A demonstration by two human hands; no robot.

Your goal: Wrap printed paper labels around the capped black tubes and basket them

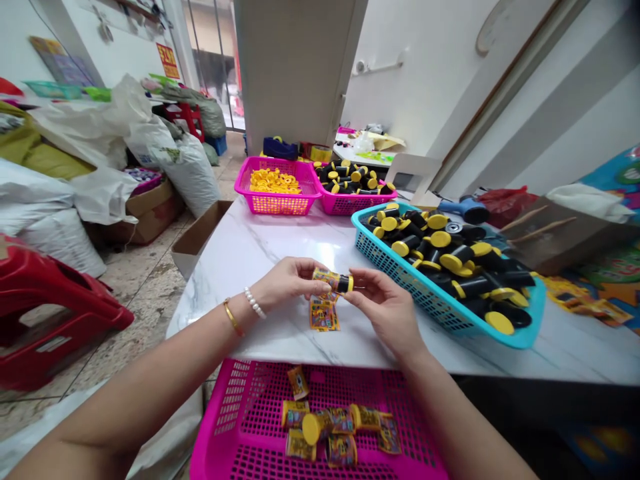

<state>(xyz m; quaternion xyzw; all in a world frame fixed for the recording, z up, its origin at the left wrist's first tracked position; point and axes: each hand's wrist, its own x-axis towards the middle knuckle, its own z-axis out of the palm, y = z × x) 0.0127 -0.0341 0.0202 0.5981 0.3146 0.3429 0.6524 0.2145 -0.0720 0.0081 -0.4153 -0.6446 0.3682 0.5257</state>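
Pink basket (240, 417) lies below the held tube (334, 281), blue basket (400, 275) beside it.

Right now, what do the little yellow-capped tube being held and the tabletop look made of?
The small black yellow-capped tube looks like smooth moulded plastic; its printed label seems glossy film or paper. The white grey-veined tabletop looks like polished marble, perhaps laminate: shiny, thin veins.

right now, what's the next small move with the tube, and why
Probably smooth the loose edge of the label round the tube: left hand and right hand pinch it over the table, the label looks half wrapped, and labelled tubes lie in the near pink basket.
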